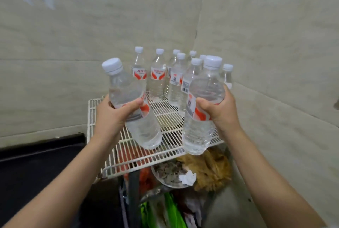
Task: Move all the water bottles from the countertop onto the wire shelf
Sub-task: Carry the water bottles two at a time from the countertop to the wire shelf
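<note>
My left hand (pixel 113 114) grips a clear water bottle (pixel 126 88) with a white cap and red-and-white label, tilted to the left above the white wire shelf (pixel 165 117). My right hand (pixel 218 110) grips a second such bottle (pixel 203 99), nearly upright, over the shelf's front right part. Both bottles hang in the air above the wires. Several more water bottles (pixel 157 79) stand upright in a cluster at the back of the shelf, in the corner of the walls.
Beige tiled walls (pixel 256 44) close the corner behind the shelf. A black countertop (pixel 36 169) lies to the lower left. Under the shelf sit a plate (pixel 170 174) with scraps, a crumpled tissue, brown dried food and green packaging (pixel 172 213).
</note>
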A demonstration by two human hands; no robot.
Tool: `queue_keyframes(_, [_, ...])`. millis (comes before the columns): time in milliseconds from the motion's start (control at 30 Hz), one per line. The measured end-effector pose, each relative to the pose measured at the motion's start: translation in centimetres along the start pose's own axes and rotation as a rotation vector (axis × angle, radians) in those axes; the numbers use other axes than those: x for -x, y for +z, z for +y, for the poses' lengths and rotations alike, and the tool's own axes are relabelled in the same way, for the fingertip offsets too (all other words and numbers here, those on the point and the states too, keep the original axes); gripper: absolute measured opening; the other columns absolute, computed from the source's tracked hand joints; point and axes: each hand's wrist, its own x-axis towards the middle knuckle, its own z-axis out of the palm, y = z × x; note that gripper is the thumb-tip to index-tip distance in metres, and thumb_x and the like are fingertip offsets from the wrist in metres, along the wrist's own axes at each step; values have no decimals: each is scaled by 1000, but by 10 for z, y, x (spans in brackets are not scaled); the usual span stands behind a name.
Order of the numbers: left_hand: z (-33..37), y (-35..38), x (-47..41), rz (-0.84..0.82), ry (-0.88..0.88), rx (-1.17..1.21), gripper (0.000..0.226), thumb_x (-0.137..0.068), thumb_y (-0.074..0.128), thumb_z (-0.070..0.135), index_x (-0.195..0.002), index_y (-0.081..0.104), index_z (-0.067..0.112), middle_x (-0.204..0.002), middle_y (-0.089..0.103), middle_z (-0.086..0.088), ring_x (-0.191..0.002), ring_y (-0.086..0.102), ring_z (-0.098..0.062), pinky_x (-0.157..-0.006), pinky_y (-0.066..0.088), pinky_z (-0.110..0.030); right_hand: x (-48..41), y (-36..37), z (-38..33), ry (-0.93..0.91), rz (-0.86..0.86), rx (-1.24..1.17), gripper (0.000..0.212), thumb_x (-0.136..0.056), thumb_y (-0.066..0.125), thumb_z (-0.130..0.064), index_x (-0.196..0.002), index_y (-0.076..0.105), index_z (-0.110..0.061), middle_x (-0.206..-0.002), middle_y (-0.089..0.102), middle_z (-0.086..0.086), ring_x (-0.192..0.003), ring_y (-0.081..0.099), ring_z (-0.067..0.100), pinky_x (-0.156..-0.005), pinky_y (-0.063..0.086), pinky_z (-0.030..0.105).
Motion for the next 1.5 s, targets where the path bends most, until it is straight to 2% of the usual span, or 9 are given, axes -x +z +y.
queue_keyframes(100, [-8, 3, -6, 57, -24, -36, 52, -49, 78, 27, -98, 63, 17, -95, 71, -1, -84, 69, -12, -70, 51, -22, -25, 13, 15, 14, -63, -31, 93, -44, 77, -38, -128, 45, -12, -116, 61, 7, -98, 63, 16, -84, 55, 28])
queue_keyframes(233, [-15, 8, -28, 114, -37, -130, 47, -52, 75, 31, -96, 61, 23, -94, 69, 2, -84, 68, -13, -71, 50, -26, -57, 35, 36, 67, -79, -97, 86, -52, 80, -32, -128, 44, -9, -115, 62, 9, -103, 62, 26, -89, 52, 40])
queue_keyframes(300, [-20, 12, -48, 137, -51, -178, 48, -58, 78, 27, -101, 59, 20, -97, 68, 1, -89, 66, -17, -76, 52, -31, -74, 49, 41, 85, -80, -100, 93, -48, 77, -44, -130, 43, -13, -119, 61, 8, -107, 60, 26, -93, 50, 46])
queue_keyframes(433, [-36, 25, -89, 130, -83, -284, 66, -56, 81, 38, -113, 58, 13, -106, 68, -6, -94, 66, -22, -85, 54, -42, -108, 68, 42, 65, -111, -49, 87, -60, 79, -37, -134, 37, -17, -129, 54, 6, -116, 54, 23, -99, 46, 44])
queue_keyframes(600, [-56, 43, -124, 160, -79, -412, 59, -58, 82, 34, -108, 57, 14, -104, 67, -5, -92, 64, -21, -84, 52, -39, -147, 82, 49, 44, -147, 39, 79, -74, 73, -20, -137, 25, -16, -142, 36, 6, -122, 39, 16, -93, 32, 26])
queue_keyframes(767, [-72, 46, -159, 136, -129, -509, 74, -52, 82, 43, -114, 54, 15, -106, 67, -4, -92, 64, -20, -84, 55, -42, -170, 101, 69, 101, -137, 52, 82, -73, 72, -29, -137, 23, -17, -143, 36, 9, -126, 41, 27, -100, 37, 39])
queue_keyframes(1033, [-85, 53, -167, 62, -53, -587, 65, -50, 78, 54, -104, 47, 35, -97, 65, 10, -89, 65, -11, -81, 55, -35, -185, 116, 95, 105, -165, 67, 77, -70, 73, -28, -135, 31, -26, -138, 44, 5, -122, 46, 25, -101, 41, 50])
queue_keyframes(1167, [-84, 50, -166, 99, -23, -595, 55, -60, 80, 36, -103, 46, 32, -89, 60, 15, -87, 63, -11, -77, 52, -28, -184, 114, 99, 96, -188, 69, 74, -74, 70, -26, -136, 28, -26, -141, 38, 5, -125, 43, 25, -103, 40, 50])
queue_keyframes(1500, [-76, 53, -155, 95, -26, -603, 65, -64, 79, 34, -119, 48, 17, -98, 57, 7, -88, 57, -11, -68, 43, -18, -171, 108, 100, 83, -170, 68, 76, -79, 66, -26, -140, 21, -22, -145, 31, 6, -130, 36, 24, -102, 34, 37])
